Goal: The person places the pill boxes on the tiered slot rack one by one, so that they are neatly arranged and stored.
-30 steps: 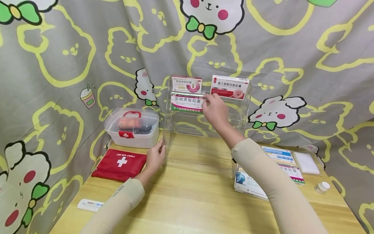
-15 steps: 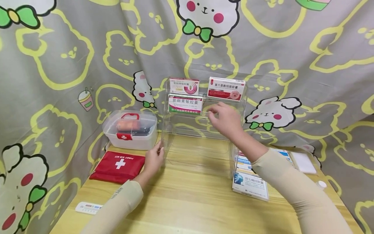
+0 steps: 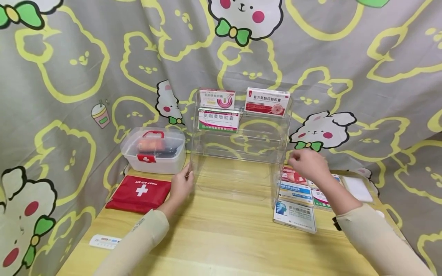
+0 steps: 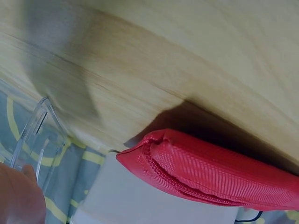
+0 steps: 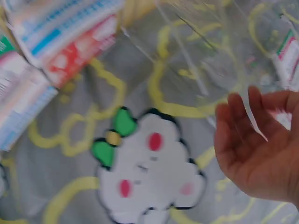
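Observation:
A clear tiered display rack [image 3: 238,156] stands on the wooden table. On its upper tiers are a pink-and-white medicine box [image 3: 216,99], a red-and-white medicine box [image 3: 267,102] and a green-and-magenta medicine box [image 3: 218,120]. My left hand [image 3: 182,183] grips the rack's left side edge low down; the left wrist view catches only part of that hand beside the clear plastic. At the rack's right side, my right hand [image 3: 309,165] hovers above flat medicine boxes [image 3: 295,193]. Its fingers are loosely curled with nothing in them, as the right wrist view [image 5: 261,144] shows.
A red first aid pouch [image 3: 139,193] and a lidded clear medicine case [image 3: 153,151] lie left of the rack. A white thermometer-like stick [image 3: 104,241] is nearer the front. On the right are a white-and-blue box [image 3: 294,217] and a white pad [image 3: 357,188]. Patterned curtain [image 3: 310,46] hangs behind.
My right hand has let go of the green-and-magenta box on the second tier and moved right and down to the rack's right side. The left hand stays at the rack's left edge.

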`<state>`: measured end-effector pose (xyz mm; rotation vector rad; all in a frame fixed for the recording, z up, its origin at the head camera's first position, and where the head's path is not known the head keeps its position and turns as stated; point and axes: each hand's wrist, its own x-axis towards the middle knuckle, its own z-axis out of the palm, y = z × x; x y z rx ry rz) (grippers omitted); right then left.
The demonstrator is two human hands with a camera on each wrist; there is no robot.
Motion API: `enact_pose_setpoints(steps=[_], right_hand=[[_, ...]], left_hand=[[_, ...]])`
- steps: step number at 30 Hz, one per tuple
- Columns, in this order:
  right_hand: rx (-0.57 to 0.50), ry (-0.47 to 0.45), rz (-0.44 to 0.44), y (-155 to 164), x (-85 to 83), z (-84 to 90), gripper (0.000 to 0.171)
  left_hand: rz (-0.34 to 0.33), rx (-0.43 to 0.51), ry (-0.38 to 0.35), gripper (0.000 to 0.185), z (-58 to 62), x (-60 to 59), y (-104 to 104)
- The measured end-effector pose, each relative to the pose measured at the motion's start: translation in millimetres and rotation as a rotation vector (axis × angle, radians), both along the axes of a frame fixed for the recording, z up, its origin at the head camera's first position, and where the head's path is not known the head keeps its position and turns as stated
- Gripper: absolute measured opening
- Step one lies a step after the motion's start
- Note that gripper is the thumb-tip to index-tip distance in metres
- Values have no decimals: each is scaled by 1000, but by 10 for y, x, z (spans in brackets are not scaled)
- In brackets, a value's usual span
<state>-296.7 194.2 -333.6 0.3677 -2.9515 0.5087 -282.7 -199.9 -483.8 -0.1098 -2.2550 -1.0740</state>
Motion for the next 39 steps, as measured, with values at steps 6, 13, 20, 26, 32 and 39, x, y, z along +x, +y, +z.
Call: enact_pose_setpoints(steps=[6,13,20,26,32,39], right_hand=[[59,-264,68,233,85,-455,20],[138,-334,93,364,207,-807,14],[194,-386,55,467,316,-974,26],[222,-423,35,481,393,-1065,34],[236,-440,39,485,426,-1146,49],[237,-444,81,530,449,-1201,52]], left_hand=[[9,-16,-4,30,-3,6,9],[13,-8,-15,32,-7,0,8],[13,-13,-10,33,-14,7,7],[16,-18,7,32,-7,24,9],[17,-19,20,31,-8,29,5],[8,-24,37,33,-28,11,8]])
